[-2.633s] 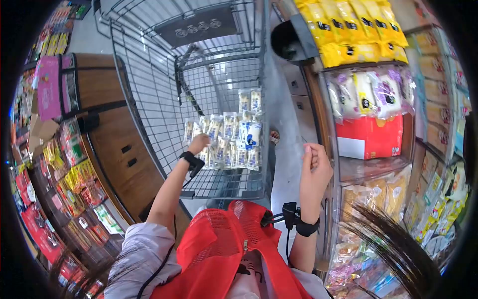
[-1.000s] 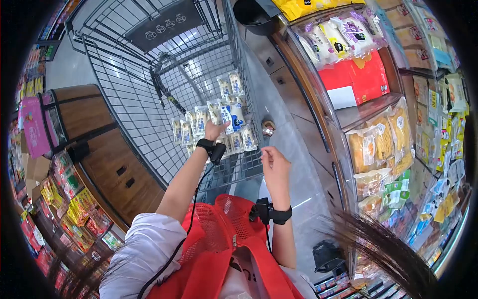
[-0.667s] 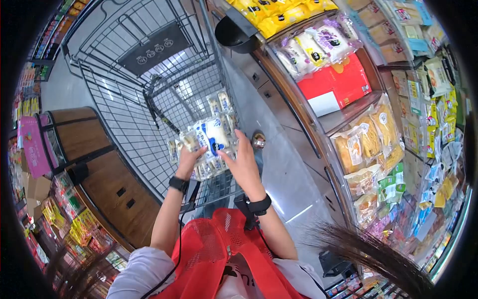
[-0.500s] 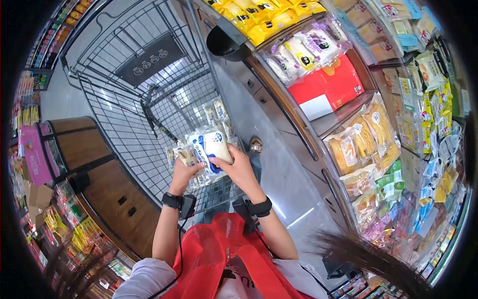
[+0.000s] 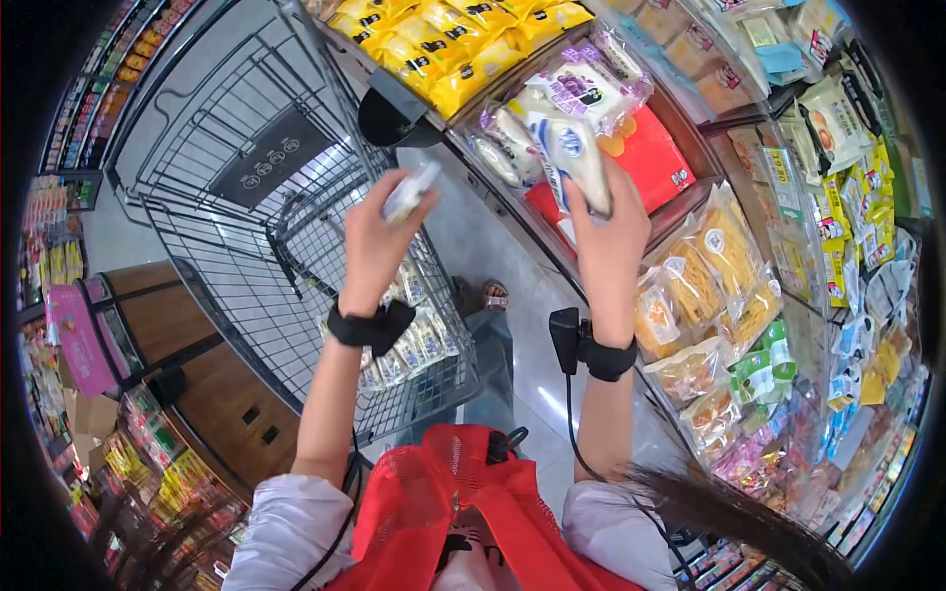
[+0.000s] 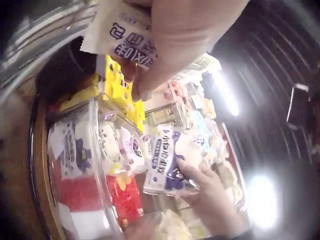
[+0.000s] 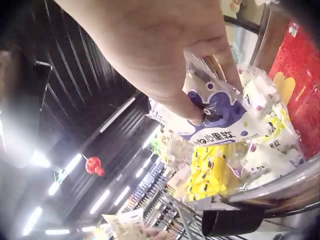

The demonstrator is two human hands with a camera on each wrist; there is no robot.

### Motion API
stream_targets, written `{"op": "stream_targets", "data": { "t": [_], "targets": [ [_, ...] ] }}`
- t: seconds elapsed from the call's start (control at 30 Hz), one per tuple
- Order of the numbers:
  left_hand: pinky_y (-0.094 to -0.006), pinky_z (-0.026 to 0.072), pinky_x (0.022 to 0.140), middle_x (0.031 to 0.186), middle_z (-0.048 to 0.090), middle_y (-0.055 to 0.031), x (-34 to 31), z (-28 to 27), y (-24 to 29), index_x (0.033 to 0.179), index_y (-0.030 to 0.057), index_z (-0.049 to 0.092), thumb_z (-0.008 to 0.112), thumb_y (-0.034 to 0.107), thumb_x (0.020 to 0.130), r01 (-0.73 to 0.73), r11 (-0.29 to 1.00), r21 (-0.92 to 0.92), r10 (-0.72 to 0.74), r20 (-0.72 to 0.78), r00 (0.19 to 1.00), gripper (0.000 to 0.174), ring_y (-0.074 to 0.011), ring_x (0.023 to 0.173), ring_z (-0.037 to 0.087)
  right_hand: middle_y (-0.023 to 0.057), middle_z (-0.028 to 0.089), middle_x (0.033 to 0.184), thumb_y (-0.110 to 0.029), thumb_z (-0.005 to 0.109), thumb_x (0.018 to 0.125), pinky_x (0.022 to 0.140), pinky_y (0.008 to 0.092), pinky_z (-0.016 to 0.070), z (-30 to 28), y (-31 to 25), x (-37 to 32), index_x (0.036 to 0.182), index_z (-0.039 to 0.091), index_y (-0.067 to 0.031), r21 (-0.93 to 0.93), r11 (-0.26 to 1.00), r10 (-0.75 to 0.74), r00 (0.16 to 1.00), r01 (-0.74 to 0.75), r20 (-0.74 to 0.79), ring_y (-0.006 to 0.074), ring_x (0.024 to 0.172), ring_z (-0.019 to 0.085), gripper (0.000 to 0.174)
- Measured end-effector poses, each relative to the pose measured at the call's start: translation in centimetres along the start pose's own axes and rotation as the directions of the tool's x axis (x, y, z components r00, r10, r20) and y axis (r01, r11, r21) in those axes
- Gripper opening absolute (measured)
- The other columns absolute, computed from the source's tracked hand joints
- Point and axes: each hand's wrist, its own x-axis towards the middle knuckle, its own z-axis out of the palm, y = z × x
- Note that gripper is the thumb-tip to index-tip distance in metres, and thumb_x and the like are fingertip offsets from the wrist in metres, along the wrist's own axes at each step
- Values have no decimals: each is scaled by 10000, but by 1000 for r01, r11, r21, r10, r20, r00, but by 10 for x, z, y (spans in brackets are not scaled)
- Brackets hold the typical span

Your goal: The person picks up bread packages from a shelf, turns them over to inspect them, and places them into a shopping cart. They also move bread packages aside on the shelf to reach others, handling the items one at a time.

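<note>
In the head view my left hand (image 5: 374, 241) pinches a small, clear-wrapped white packet (image 5: 412, 192) above the cart's near right side. Dark printed characters show on this packet (image 6: 122, 37) in the left wrist view. My right hand (image 5: 609, 246) grips a larger blue-and-white packet of bread (image 5: 574, 153), tilted over the shelf bin. A dark blue cartoon figure marks its front (image 7: 225, 112) in the right wrist view. Just under it lie purple-and-white packets (image 5: 591, 84). Several small white packets (image 5: 409, 345) lie in the wire shopping cart (image 5: 227, 227).
Yellow packets (image 5: 453, 44) fill the bin further along the shelf. A red box (image 5: 650, 163) sits beside the purple packets, with bagged bread (image 5: 690, 281) nearer. A black round holder (image 5: 389, 118) juts from the shelf edge. A wooden cabinet (image 5: 187, 335) stands left.
My right hand has carried the blue-and-white packet from over the cart to the shelf bin. My left hand has parted from it and risen with a small packet. The view has swung rightward.
</note>
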Motion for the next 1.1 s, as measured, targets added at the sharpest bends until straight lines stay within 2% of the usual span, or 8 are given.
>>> {"op": "stream_targets", "data": {
  "t": [0.1, 0.17, 0.27, 0.4, 0.53, 0.67, 0.9, 1.1],
  "targets": [
    [-334, 469, 702, 880, 646, -98, 63, 28, 9, 1035, 53, 610, 689, 9, 689, -370, 918, 143, 349, 148, 925, 357, -271, 782, 588, 163, 632, 1031, -118, 659, 819, 849, 336, 449, -9, 24, 1, 1137, 572, 26, 3, 995, 99, 994, -99, -47, 246, 946, 601, 359],
    [-365, 462, 727, 862, 622, -113, 100, 50, 12, 1040, 63, 615, 693, 23, 648, -605, 788, 118, 547, 316, 775, 402, -312, 806, 559, 140, 651, 992, -108, 673, 818, 828, 315, 455, -9, 38, -1, 1124, 580, 37, 22, 989, 144, 987, -143, -65, 183, 914, 603, 352],
    [-376, 439, 777, 922, 599, -100, 128, 79, 2, 1064, 102, 625, 718, 48, 641, -682, 695, 228, 458, 591, 664, 437, -301, 865, 532, 139, 649, 986, -107, 672, 819, 806, 312, 463, -10, 51, 0, 1119, 579, 42, 117, 961, 253, 967, -250, -12, 186, 900, 607, 348],
    [-377, 438, 760, 864, 564, -97, 139, 94, 0, 1043, 109, 629, 613, -50, 634, -703, 674, 225, 468, 607, 643, 439, -301, 849, 535, 128, 644, 962, -114, 678, 820, 794, 332, 490, -3, 71, 5, 1157, 553, 41, 36, 949, 313, 949, -314, 31, 178, 884, 605, 391],
    [-359, 419, 693, 824, 600, -48, 124, 74, 13, 940, 94, 631, 564, -70, 601, -716, 670, 197, 603, 417, 680, 382, -246, 835, 554, 215, 592, 1138, -183, 625, 846, 860, 398, 463, 3, 67, 24, 1224, 507, -4, 29, 974, 218, 968, -224, 127, 367, 1029, 586, 435],
    [-336, 406, 667, 830, 603, -27, 109, 56, 18, 941, 82, 627, 590, 8, 641, -621, 677, 395, 545, 297, 784, 312, -208, 801, 546, 222, 582, 1146, -127, 585, 853, 854, 410, 464, 30, 72, 44, 1238, 494, -20, 6, 981, 190, 960, -195, 206, 388, 1019, 571, 410],
    [-304, 423, 758, 998, 610, -7, 119, 93, 11, 1033, 98, 600, 531, 103, 728, -815, 554, 170, 578, 626, 523, 313, -186, 889, 539, 221, 609, 1084, -105, 597, 846, 799, 415, 478, 36, 81, 58, 1216, 519, -26, 39, 980, 182, 955, -196, 233, 388, 975, 592, 387],
    [-303, 424, 722, 1001, 611, -8, 113, 91, 16, 1045, 104, 610, 565, 119, 680, -856, 482, 188, 657, 568, 495, 368, -178, 849, 534, 220, 615, 1069, -139, 632, 838, 791, 410, 482, 36, 91, 63, 1213, 534, -35, 30, 993, 104, 962, -115, 251, 389, 950, 598, 401]
  ]
}}
